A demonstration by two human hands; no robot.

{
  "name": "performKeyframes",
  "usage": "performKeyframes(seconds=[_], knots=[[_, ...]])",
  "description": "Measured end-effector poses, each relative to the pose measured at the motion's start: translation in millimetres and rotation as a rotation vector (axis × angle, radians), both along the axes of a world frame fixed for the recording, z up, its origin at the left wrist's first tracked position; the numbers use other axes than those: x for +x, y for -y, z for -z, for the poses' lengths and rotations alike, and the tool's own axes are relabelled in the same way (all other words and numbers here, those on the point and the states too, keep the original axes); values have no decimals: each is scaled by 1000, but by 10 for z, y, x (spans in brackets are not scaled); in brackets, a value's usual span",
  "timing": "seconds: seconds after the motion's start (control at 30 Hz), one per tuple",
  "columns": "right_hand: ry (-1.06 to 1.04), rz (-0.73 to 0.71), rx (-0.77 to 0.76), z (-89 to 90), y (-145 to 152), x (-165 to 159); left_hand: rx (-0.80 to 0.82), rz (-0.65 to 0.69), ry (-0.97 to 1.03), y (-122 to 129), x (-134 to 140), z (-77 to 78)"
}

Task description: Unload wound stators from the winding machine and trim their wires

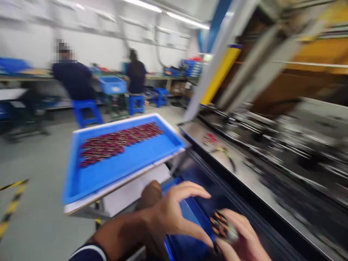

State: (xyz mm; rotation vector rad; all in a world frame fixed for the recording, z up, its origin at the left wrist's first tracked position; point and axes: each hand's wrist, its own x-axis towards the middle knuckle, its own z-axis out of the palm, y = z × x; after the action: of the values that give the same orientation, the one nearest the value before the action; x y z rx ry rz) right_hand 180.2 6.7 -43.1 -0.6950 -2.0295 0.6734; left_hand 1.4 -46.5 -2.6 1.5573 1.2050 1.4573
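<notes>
My right hand (246,237) grips a small bundle of dark parts with copper-coloured ends (219,223); blur hides their exact kind. To the left of that bundle is my left hand (182,212), its thumb and fingers spread wide with nothing between them. Beneath both hands lies a blue bin (190,210), partly covered by them. Further off, a shallow blue tray (141,159) holds many thin red and dark pieces (119,141) laid side by side in a slanting band.
The tray rests on a small stand (114,188) at the left. A machine with metal rods (272,141) and a yellow post (221,76) fills the right side. Two people (73,78) sit on blue stools (87,112) at a back bench. Striped floor tape (13,206) runs at the left.
</notes>
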Motion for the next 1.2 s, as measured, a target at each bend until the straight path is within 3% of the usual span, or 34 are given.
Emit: performKeyframes(seconds=[0.07,0.13,0.23,0.33,0.53,0.67,0.8,1.0,1.2], knots=[[7,120,156,-144,170,288,19,107,88,-83,160,108],[44,152,305,-233,279,427,31,203,124,-126,298,169],[78,217,371,-290,365,553,83,310,88,-148,495,134],[16,229,315,-312,419,673,198,283,-36,-176,647,56],[-191,173,48,-394,436,727,520,28,-397,-186,765,20],[-240,204,-3,-399,402,639,599,-52,-501,-141,782,39],[-240,217,-39,-414,375,631,555,-16,-449,-127,772,61],[-221,153,-181,-509,349,818,295,78,-248,-133,738,98],[-100,159,-67,-487,350,812,347,-37,-303,-127,808,143]])
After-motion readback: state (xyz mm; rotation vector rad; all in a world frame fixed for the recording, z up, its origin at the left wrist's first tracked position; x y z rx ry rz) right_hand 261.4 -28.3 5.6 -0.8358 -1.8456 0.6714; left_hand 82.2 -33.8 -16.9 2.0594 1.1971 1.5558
